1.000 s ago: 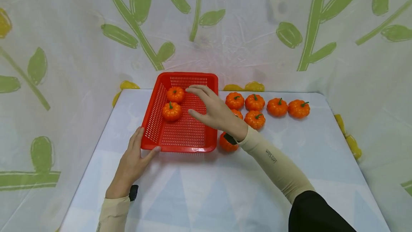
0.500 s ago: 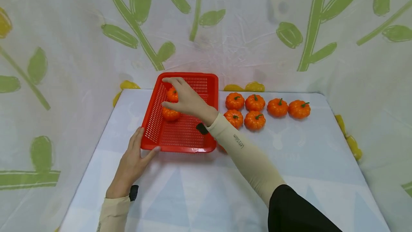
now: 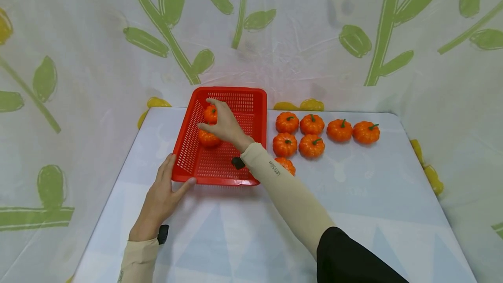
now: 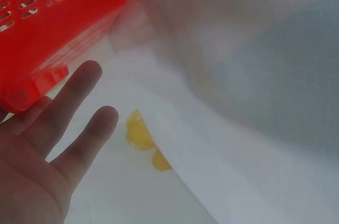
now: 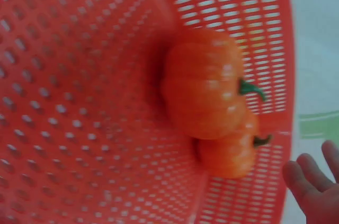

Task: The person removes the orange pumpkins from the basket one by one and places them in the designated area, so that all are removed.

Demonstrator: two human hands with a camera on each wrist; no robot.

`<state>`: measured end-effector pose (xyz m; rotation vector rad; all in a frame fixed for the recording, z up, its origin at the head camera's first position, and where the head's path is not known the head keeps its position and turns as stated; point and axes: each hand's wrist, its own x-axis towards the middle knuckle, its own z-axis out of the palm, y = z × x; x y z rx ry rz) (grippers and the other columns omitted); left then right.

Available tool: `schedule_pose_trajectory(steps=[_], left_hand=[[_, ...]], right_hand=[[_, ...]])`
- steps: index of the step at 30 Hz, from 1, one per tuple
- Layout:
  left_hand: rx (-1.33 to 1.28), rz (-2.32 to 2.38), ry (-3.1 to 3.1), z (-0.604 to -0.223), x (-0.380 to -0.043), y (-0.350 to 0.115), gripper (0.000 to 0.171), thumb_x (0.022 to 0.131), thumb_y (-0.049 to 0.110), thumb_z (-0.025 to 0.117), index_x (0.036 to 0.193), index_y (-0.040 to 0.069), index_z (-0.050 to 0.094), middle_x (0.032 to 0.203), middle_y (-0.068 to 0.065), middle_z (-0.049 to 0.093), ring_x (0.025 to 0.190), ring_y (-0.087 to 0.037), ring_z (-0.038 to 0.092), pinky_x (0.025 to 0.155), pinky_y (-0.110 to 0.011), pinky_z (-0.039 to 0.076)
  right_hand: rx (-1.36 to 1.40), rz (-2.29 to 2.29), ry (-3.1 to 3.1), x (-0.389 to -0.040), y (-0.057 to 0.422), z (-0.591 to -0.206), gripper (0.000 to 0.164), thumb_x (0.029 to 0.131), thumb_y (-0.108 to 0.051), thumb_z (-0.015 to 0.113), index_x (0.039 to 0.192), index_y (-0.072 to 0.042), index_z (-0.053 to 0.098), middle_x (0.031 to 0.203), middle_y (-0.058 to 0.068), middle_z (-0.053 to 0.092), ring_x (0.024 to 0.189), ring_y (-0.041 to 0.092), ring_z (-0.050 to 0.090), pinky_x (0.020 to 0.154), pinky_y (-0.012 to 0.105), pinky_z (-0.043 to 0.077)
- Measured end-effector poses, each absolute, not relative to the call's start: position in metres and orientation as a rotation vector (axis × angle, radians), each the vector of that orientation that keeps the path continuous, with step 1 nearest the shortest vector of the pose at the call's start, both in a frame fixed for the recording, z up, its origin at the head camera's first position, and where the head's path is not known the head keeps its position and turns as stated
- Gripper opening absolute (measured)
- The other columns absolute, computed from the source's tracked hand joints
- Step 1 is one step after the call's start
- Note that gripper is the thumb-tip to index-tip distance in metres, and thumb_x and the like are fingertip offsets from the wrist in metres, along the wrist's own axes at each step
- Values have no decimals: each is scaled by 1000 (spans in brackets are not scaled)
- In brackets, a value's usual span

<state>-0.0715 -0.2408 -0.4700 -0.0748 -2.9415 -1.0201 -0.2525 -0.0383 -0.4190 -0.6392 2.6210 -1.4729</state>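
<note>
A red plastic basket (image 3: pixel 216 181) with slotted walls stands on the table. Two small orange pumpkins with green stems lie in its left part: the far one (image 3: pixel 210 115) and the near one (image 3: pixel 208 139). My right hand (image 3: pixel 227 125) hovers over the basket beside them, thumb and fingers spread and nothing held; it partly covers both in the head view. In the right wrist view its fingertips (image 5: pixel 300 177) appear near the basket rim. My left hand (image 3: pixel 160 200) rests against the basket's front left corner with its fingers extended.
Several more orange pumpkins (image 3: pixel 312 146) stand on the table right of the basket; one (image 3: pixel 286 166) is partly behind my right sleeve. A flower-patterned sheet (image 3: pixel 298 47) hangs behind the table (image 3: pixel 373 187).
My right hand has moved left from the basket's right side to over the two pumpkins, with a slight shift back in the last half second. My left hand has stayed at the corner.
</note>
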Motion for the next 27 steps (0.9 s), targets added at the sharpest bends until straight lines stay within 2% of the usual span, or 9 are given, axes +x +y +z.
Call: schedule_pose_trajectory(steps=[7,15,27], left_hand=[[-67,-1019,-2943,-471,-72,-241,103,93,59,65,165,20,3,169,-11,11,144,-43,31,105,-69,37],[-73,-1020,-2930,-469,-72,-241,103,92,58,67,165,19,5,168,-11,13,143,-43,34,104,-69,38],[-68,-1021,-2936,-469,-72,-241,103,92,59,66,165,18,5,168,-12,13,143,-43,34,104,-68,39]], right_hand=[[-601,-1482,2548,-257,-41,-440,82,88,-27,82,155,-16,36,153,12,41,131,28,49,105,37,47],[-598,-1164,2658,-258,-46,-452,89,87,-33,82,158,-18,32,159,8,32,142,28,37,111,39,42],[-616,-971,2693,-256,-49,-463,88,86,-36,83,157,-19,33,156,7,36,138,27,40,108,42,45]])
